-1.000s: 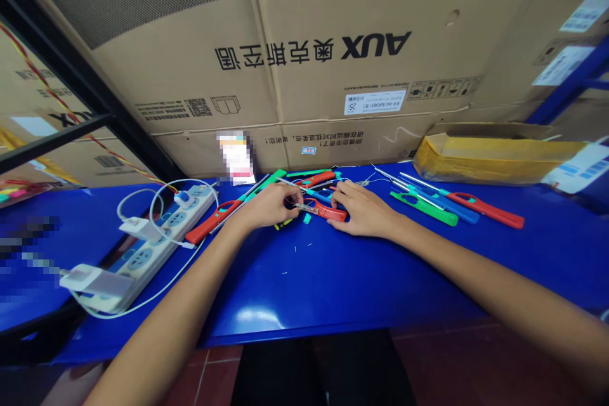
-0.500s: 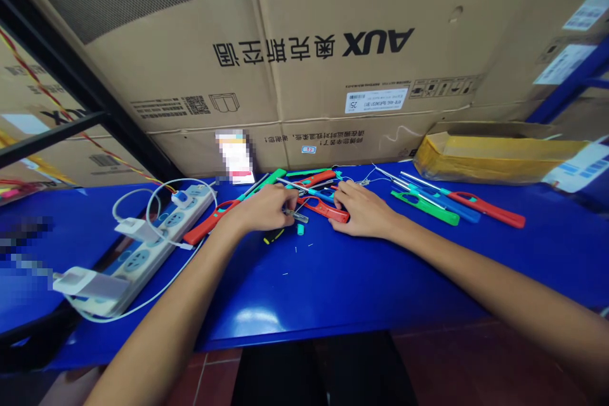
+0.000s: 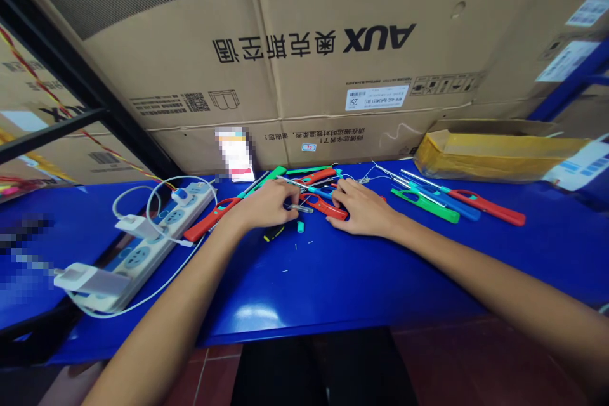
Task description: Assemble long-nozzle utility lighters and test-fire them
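Two hands busy at the far middle of the blue desk: our left hand has its fingers pinching a clear piece, our right hand has its fingers grasping a red handle. We see the piece has shifted off the handle, so it's separate. We read upside-down "AUX" on the cardboard, "25" on its white label.

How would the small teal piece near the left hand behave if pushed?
The small teal piece looks short and rounded, so it might roll. The blue table looks glossy, so it would probably slide easily too. Its tiny size suggests little weight.
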### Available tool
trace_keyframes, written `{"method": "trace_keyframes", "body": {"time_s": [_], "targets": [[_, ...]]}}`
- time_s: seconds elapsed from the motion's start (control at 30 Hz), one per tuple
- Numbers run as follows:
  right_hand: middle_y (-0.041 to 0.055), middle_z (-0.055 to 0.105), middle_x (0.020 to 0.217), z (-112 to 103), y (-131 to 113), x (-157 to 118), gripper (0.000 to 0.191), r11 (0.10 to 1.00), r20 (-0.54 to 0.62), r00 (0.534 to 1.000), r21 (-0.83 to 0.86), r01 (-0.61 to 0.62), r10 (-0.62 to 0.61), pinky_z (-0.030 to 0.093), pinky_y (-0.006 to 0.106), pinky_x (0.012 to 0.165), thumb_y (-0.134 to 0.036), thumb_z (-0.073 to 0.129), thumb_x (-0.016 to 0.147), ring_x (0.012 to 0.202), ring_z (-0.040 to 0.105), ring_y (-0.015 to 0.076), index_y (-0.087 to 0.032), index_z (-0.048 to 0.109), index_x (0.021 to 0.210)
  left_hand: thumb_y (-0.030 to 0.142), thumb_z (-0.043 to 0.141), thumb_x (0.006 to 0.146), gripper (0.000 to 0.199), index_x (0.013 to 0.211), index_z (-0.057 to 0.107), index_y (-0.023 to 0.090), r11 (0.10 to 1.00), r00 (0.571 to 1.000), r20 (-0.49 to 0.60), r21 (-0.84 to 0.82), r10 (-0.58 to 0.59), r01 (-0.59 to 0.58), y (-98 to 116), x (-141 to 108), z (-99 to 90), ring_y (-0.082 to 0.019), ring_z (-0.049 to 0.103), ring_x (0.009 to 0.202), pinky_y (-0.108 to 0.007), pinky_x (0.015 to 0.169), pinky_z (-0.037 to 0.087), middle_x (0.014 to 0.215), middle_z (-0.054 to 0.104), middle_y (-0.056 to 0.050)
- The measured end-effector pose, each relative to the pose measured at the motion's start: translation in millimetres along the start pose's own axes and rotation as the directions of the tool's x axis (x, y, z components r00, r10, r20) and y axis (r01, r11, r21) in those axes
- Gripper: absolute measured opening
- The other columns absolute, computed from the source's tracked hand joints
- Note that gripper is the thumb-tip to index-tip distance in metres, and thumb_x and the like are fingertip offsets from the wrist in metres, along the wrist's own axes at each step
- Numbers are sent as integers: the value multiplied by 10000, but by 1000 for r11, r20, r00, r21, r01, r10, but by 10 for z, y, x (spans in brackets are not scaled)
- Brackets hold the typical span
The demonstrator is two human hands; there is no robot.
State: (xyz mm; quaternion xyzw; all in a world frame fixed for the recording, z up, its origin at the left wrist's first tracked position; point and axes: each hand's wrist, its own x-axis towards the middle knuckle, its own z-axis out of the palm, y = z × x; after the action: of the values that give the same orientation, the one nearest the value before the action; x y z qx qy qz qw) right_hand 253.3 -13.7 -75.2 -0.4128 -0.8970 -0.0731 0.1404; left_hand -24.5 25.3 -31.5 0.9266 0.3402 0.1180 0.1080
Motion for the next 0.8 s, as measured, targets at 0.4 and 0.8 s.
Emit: {"method": "trace_keyframes", "body": {"time_s": [0.4,0.8], "targets": [[141,622,1074,-12,8,12,299,999,-9,1000,40,6,-6,458,412,854,-473,665,968,990,553,300,-175,685,987,223,692,920,169,1045,798,183,989,990,-73,102,120,-112,-30,59,126,-286,633,1040,-450,998,447,1060,766,-88],[141,614,1083,-29,9,6,276,995,-5,1000,96,6,-5,462,422,847,-468,665,967,1011,557,305,-194,660,933,334,724,997,175,1102,835,250,985,969,-192,-42,155,-166,-129,95,156,-241,695,949,-394,927,475,1028,825,-50]]}}
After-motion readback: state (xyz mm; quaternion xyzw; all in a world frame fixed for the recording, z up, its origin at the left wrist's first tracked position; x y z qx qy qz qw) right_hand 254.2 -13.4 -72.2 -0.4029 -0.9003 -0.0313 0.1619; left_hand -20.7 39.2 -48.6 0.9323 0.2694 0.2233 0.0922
